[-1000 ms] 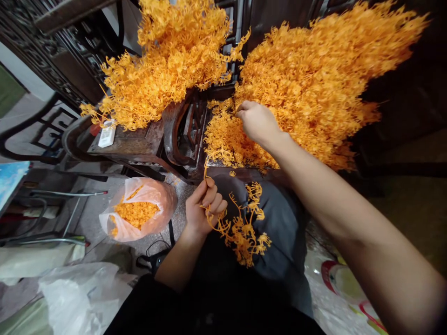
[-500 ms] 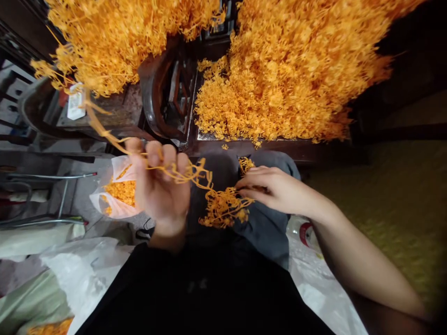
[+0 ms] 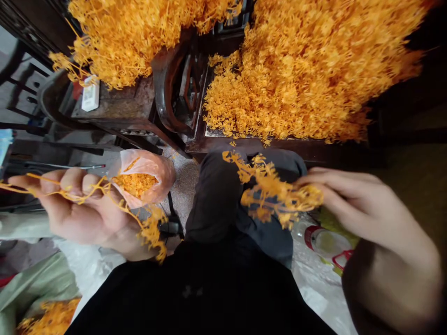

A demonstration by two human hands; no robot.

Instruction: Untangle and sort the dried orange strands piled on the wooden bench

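Note:
On the left, my left hand (image 3: 84, 200) is palm up with its fingers bent, and a thin orange strand (image 3: 117, 201) with small flower-like pieces runs across them. One end leaves the view at the left edge; the other hangs past my wrist. At the right, my right hand (image 3: 359, 204) pinches the end of a bushy cluster of orange flower-like pieces (image 3: 265, 190), slightly smeared by motion, above my lap. Strand and cluster are apart. Below and beyond my left hand stands a pinkish plastic bag (image 3: 164, 174) holding loose orange pieces.
A large heap of orange pieces (image 3: 307, 79) covers the dark wooden seat ahead. Another heap (image 3: 139, 42) lies at the far left, near a small white box (image 3: 91, 95). A curved wooden armrest (image 3: 164, 93) stands between them. A clear plastic container (image 3: 324, 242) sits at my right.
My hands have moved apart, the left to the left and the right to the right. The orange bunch between them has separated into a strand and a cluster, lifted off my lap.

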